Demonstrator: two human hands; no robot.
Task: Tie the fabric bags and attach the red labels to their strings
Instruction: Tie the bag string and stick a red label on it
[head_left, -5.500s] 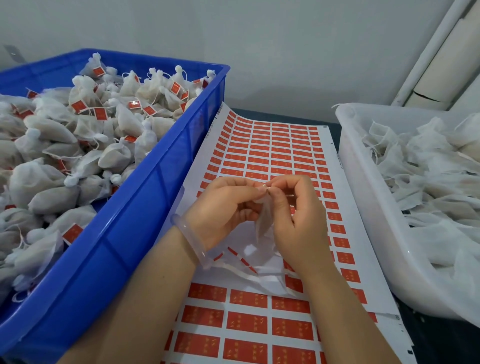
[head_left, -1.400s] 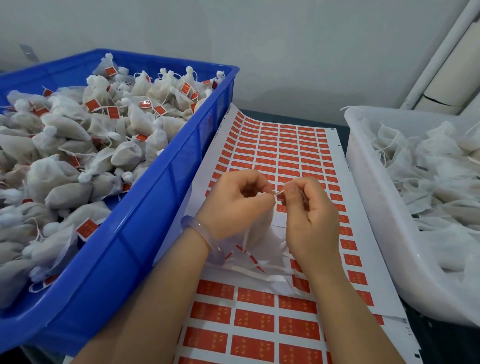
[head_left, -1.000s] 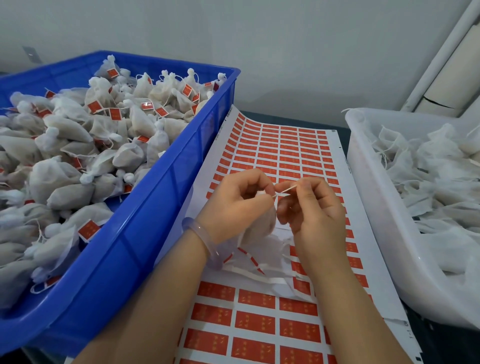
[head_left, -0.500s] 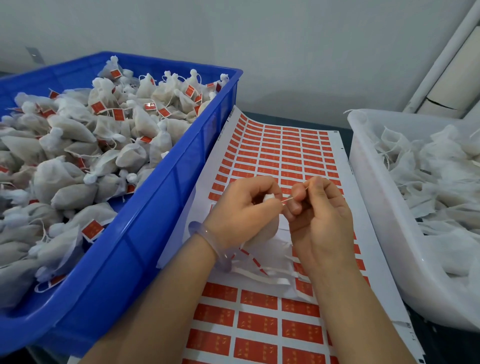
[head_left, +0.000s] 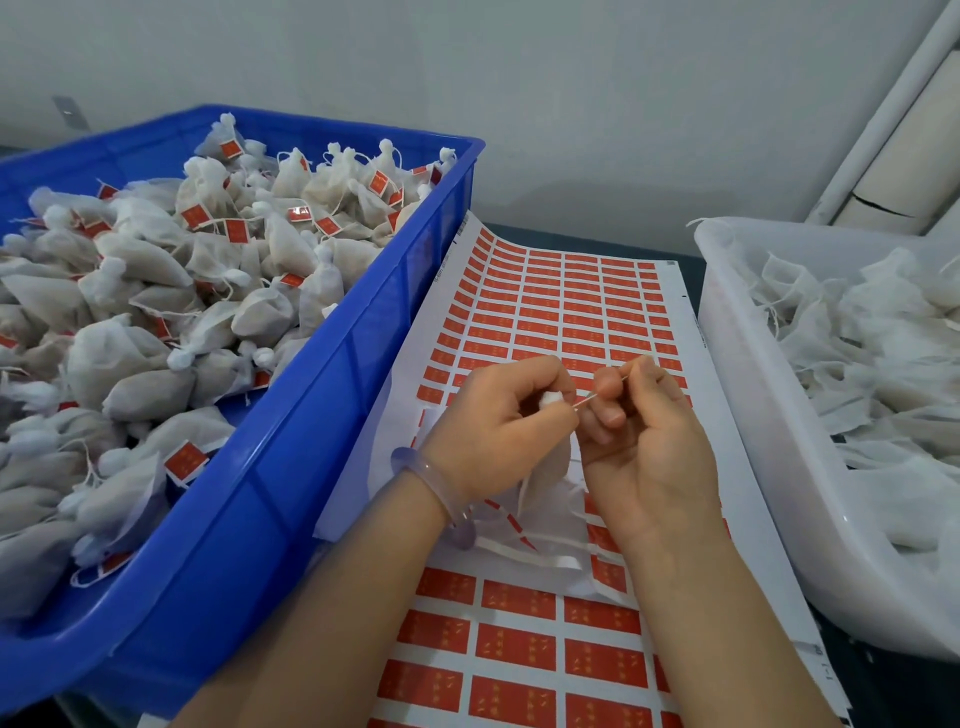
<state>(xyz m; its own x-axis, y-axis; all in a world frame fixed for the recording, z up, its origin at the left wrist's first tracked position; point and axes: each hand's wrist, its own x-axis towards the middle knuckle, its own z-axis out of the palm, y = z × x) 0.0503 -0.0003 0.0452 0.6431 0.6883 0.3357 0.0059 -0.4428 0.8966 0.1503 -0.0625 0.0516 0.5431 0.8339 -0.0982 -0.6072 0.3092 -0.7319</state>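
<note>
Materials & finish: bins, bags, labels
Crate (head_left: 270, 509), left: blue plastic, smooth, glossy. Tub (head_left: 753, 441), right: whitish semi-translucent plastic, smooth. Bags (head_left: 150, 389) in crate: white gauzy cloth, matt, crinkled. Label sheet (head_left: 571, 312), centre: white paper backing, red labels, slight sheen. Bangle (head_left: 415, 462), lower centre: pale, translucent, glossy.

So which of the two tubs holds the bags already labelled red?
The blue crate on the left: its tied bags carry red labels; the loose bags in the white tub show none.

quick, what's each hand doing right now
Left hand: closed around the fabric bag at its neck.
Right hand: pinching the bag's string.
</note>
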